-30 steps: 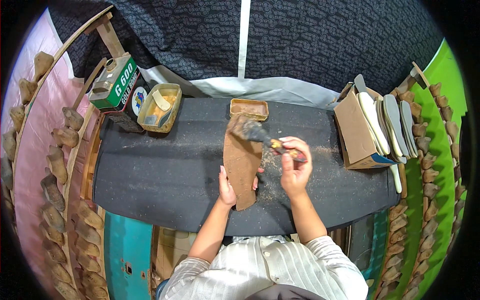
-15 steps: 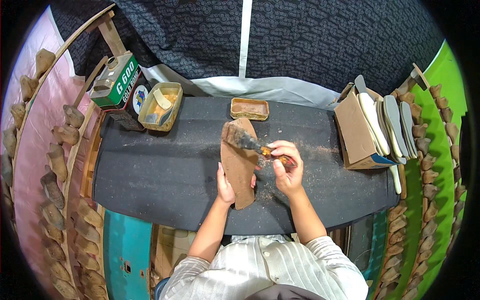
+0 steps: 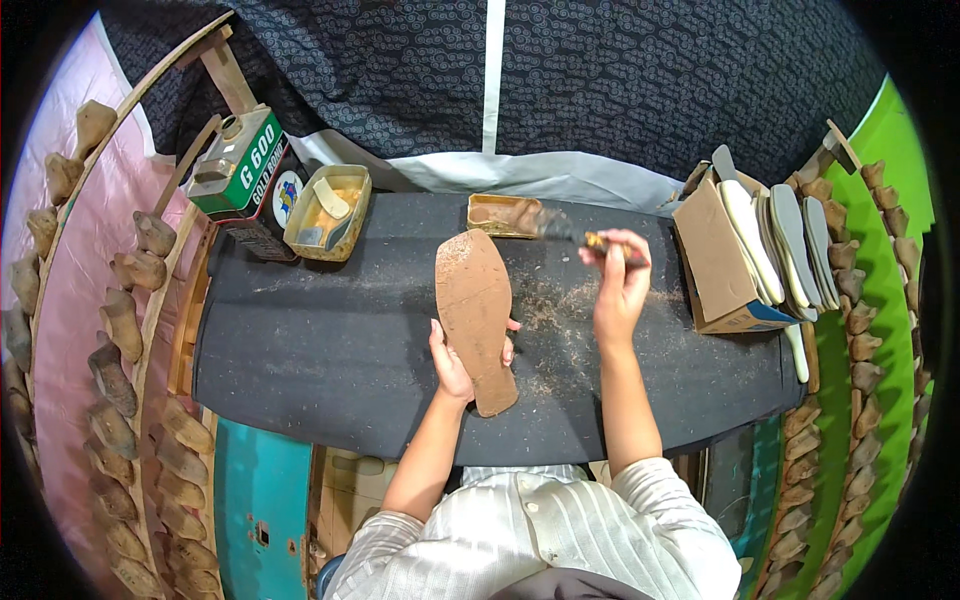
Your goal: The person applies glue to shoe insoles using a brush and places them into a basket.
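Note:
A brown shoe sole (image 3: 474,310) is held up over the table by my left hand (image 3: 452,368), whose thumb shows at the left edge and fingertips at the right edge. The sole's toe end points away from me and bears paler scattered specks. Off to the right, my right hand (image 3: 622,285) grips a brush (image 3: 590,240) by its handle. The bristles, smeared by motion, are over or beside the right end of a small shallow tin (image 3: 495,208) with brown residue; I cannot tell whether they touch it.
The black-covered table (image 3: 300,350) carries brown crumbs, mostly right of the sole. At back left stand a green-and-black metal can (image 3: 250,185) and a yellowish tub (image 3: 335,240) holding scraps. A cardboard box (image 3: 715,260) of soles stands right. Racks of wooden shoe lasts (image 3: 118,325) flank both sides.
My right hand has moved the brush off the sole, away from me and to the right, toward the tin. The sole stays in my left hand, with its upper part now uncovered.

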### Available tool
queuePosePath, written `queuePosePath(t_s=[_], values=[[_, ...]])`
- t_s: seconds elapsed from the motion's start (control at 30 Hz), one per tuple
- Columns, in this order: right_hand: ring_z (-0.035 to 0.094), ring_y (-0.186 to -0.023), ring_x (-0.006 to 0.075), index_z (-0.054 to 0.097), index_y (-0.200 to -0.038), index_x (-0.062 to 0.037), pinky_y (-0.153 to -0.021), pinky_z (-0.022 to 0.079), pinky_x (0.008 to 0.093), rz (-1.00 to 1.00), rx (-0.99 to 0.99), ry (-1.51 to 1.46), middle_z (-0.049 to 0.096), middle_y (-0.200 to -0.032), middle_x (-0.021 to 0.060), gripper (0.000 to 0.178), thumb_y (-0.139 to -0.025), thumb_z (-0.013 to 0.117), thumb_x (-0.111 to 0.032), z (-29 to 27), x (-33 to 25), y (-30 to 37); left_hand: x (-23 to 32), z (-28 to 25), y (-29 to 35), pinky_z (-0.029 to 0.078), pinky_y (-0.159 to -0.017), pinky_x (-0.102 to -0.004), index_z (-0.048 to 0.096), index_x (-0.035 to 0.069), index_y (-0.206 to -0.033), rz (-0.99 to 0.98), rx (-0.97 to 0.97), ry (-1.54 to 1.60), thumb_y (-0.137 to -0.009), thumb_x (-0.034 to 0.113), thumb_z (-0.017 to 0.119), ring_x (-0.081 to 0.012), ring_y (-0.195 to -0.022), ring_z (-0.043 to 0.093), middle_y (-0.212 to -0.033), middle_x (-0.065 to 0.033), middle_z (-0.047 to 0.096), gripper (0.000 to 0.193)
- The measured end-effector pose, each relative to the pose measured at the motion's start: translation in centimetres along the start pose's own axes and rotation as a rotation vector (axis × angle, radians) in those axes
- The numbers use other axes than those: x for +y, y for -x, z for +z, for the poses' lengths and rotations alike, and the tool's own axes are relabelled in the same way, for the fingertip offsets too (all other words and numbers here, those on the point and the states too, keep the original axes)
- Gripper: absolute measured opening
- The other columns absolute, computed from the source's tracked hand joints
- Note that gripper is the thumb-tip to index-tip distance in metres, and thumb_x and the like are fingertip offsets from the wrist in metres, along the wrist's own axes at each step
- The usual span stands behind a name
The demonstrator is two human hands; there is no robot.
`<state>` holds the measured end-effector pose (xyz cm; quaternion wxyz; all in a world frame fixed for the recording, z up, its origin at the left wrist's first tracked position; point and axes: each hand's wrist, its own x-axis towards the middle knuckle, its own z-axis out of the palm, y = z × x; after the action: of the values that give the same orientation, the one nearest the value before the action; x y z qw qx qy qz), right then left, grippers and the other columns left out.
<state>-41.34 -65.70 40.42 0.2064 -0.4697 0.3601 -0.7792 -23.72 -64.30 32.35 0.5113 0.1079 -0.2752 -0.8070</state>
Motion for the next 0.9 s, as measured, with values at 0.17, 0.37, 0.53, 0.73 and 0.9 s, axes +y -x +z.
queuePosePath(t_s=[0.17,0.37,0.53,0.73,0.9], values=[[0.062,-0.075,0.0129,0.05,-0.098,0.0006,-0.068,0.049,0.0242,0.087,-0.066,0.289,0.058,-0.086,0.0077,0.015,-0.089,0.052,-0.011,0.2,6.0,-3.3,0.0,-0.1,-0.1,0.044,-0.054,-0.034,0.043,-0.001,-0.117,0.036,0.047,-0.039,-0.083,0.065,0.013,-0.0232,-0.061,0.052,-0.095,-0.0217,0.054,0.081],[0.063,-0.072,0.0147,0.051,-0.094,0.0005,-0.063,0.05,0.0252,0.071,-0.134,0.532,0.059,-0.084,0.0098,0.015,-0.087,0.055,-0.012,0.1,10.7,-4.2,0.2,0.0,-0.4,0.044,-0.054,-0.0337,0.043,-0.001,-0.117,0.047,0.065,-0.04,-0.083,0.065,0.014,-0.0228,-0.06,0.053,-0.095,-0.0212,0.054,0.08],[0.063,-0.074,0.0135,0.051,-0.096,0.0008,-0.066,0.049,0.0246,0.0,-0.12,0.543,0.059,-0.084,0.0086,0.014,-0.088,0.055,-0.01,0.5,9.6,-4.0,0.7,-0.2,-0.2,0.045,-0.054,-0.0334,0.043,-0.001,-0.117,0.067,0.088,-0.059,-0.083,0.064,0.013,-0.0226,-0.06,0.053,-0.094,-0.021,0.054,0.08],[0.062,-0.077,0.0134,0.052,-0.098,0.001,-0.068,0.049,0.0247,-0.074,-0.166,0.622,0.06,-0.086,0.009,0.014,-0.089,0.053,-0.009,0.4,7.6,-3.7,0.6,-0.2,-0.2,0.045,-0.053,-0.0336,0.043,-0.001,-0.117,0.071,0.085,-0.044,-0.083,0.064,0.013,-0.0227,-0.06,0.053,-0.095,-0.0211,0.054,0.079],[0.062,-0.082,0.0174,0.047,-0.104,0.001,-0.075,0.05,0.0275,-0.029,-0.131,0.237,0.057,-0.095,0.01,0.018,-0.092,0.048,-0.012,2.1,3.2,-2.1,0.5,-0.5,-0.3,0.046,-0.053,-0.0337,0.043,-0.001,-0.117,0.077,0.086,-0.063,-0.083,0.064,0.013,-0.023,-0.06,0.054,-0.095,-0.0209,0.054,0.08]])
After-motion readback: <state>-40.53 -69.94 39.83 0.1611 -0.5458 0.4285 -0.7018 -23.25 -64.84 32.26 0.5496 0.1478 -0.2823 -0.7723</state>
